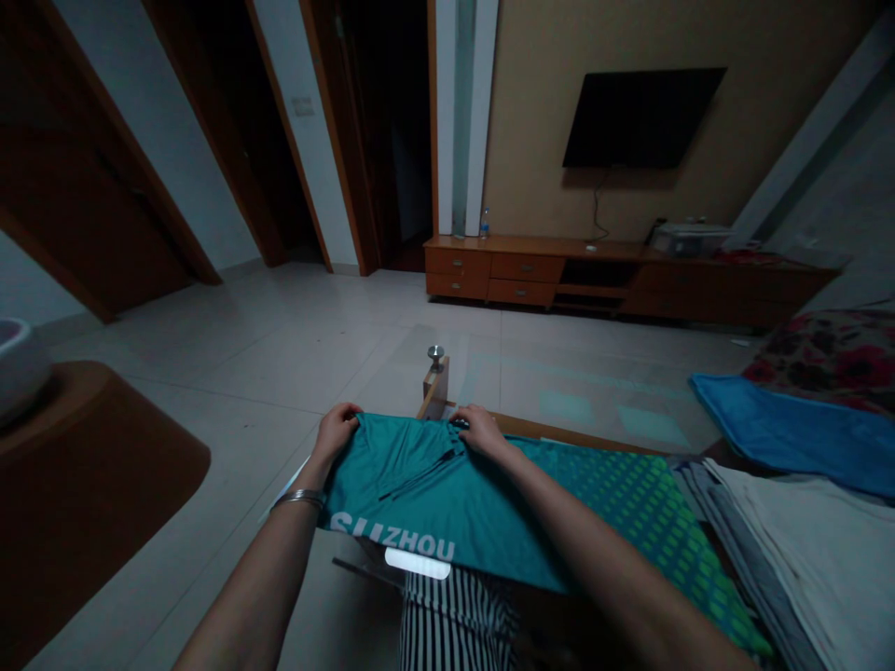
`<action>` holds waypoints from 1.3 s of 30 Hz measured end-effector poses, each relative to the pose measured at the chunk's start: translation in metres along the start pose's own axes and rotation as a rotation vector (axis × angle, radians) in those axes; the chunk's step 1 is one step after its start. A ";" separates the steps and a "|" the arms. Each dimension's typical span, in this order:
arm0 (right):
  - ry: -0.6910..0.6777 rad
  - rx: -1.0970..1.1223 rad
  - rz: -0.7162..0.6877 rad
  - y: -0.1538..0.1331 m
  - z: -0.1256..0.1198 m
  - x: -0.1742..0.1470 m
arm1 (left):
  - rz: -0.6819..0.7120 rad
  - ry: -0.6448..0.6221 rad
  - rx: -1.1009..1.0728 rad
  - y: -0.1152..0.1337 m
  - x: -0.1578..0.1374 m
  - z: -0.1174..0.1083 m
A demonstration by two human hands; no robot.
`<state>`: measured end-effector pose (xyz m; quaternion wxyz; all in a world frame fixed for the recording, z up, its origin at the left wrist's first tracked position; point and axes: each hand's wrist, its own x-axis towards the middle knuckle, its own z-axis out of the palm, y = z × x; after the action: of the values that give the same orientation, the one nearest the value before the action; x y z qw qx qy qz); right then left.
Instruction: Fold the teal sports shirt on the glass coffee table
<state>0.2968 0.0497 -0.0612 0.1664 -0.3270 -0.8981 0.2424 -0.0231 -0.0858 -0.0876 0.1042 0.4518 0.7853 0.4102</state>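
A pair of teal-green shorts (503, 508) lies spread across a glass table, with dark drawstrings on top and pale "SUZHOU" lettering along the near edge. Its right part carries a lighter green pattern. My left hand (338, 432) pinches the far left corner of the cloth, a silver bangle on the wrist. At the far edge, close to the drawstrings (423, 473), my right hand (481, 432) is closed on the fabric, its fingertips partly hidden. Below the near edge, black-and-white striped clothing (447, 620) shows.
Folded clothes (790, 540) lie to the right, with a blue cloth (790, 424) behind them. A metal knob (435, 353) stands under the glass beyond my hands. A brown stand (90, 485) bearing a white bowl (20, 368) is at left. A TV cabinet (524, 270) lines the wall.
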 end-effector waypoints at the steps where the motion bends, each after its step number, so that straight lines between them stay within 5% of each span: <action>1: -0.018 0.061 -0.048 0.005 0.003 0.005 | -0.003 -0.001 0.002 0.001 0.000 0.000; 5: -0.060 0.226 -0.218 0.013 0.014 0.023 | -0.012 -0.013 0.017 0.001 0.000 0.000; 17: 0.060 0.145 -0.125 0.021 0.003 0.008 | -0.008 -0.001 0.048 -0.003 0.002 0.001; 23: 0.045 -0.042 -0.481 -0.001 -0.009 -0.026 | -0.003 -0.003 0.048 -0.004 0.002 0.001; 30: 0.047 -0.209 -0.276 0.004 -0.004 -0.040 | -0.008 0.005 0.074 -0.001 0.001 0.000; 35: 0.080 -0.255 -0.005 -0.013 -0.020 -0.050 | -0.024 0.081 0.108 0.015 -0.002 -0.011; 39: 0.136 -0.188 -0.071 -0.044 -0.020 -0.038 | 0.146 0.231 0.399 0.050 -0.025 -0.008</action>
<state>0.3112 0.0011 -0.0259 0.2041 -0.3246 -0.9146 0.1284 0.0182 -0.0973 -0.0503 -0.1077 0.4692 0.8228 0.3022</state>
